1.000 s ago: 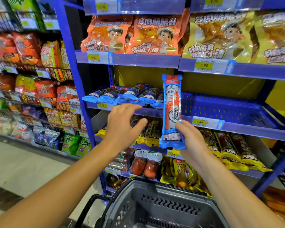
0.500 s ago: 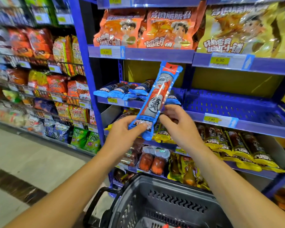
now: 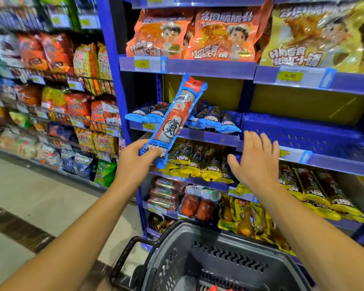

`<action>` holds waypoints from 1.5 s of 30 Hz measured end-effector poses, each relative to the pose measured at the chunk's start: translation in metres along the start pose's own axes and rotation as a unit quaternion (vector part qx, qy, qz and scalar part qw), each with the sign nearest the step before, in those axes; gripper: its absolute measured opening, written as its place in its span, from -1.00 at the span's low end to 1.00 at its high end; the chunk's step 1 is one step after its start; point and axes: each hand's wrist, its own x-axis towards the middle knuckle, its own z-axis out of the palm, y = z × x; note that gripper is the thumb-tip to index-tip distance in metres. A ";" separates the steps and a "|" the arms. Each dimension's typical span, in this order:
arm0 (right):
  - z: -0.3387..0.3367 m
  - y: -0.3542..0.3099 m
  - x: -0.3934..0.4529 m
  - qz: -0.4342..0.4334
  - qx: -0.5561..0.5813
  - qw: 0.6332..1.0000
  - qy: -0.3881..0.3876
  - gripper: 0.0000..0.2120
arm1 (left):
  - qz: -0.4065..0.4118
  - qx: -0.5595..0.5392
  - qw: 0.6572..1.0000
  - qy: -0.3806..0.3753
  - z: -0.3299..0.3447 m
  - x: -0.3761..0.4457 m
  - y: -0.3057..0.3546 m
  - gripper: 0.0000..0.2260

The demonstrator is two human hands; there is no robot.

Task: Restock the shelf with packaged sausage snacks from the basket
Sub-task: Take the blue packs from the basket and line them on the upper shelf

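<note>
basket (image 3: 229, 244) below, before shelf (image 3: 208, 136) | sausage pack (image 3: 174, 122) left of right hand (image 3: 256, 162)

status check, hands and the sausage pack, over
Left hand grips blue sausage pack by its bottom end, tilted up. Right hand open, empty. Blue packs already on shelf ahead.

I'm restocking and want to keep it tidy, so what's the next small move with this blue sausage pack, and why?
Probably carry the blue sausage pack, gripped in the left hand, up onto the blue shelf, laying it beside the matching blue packs; that tray is mostly bare and the right hand is free.
</note>
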 end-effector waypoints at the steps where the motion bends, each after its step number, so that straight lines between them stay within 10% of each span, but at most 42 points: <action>1: 0.001 -0.001 0.000 -0.001 -0.001 1.000 -0.002 -0.24 | 0.000 0.001 1.000 0.004 -0.001 0.001 0.000 -0.86; 36: 0.002 0.017 0.004 -0.065 -0.014 0.998 -0.011 -0.25 | -0.109 -0.065 0.992 -0.004 0.017 0.118 0.024 -0.74; 41: 0.004 0.018 0.005 -0.072 -0.025 0.997 -0.005 -0.28 | -0.089 0.017 0.996 0.005 0.022 0.133 0.021 -0.69; 45: 0.003 0.019 0.005 -0.076 -0.030 0.997 -0.013 -0.29 | 0.044 0.303 0.945 0.117 0.019 0.140 0.010 -0.66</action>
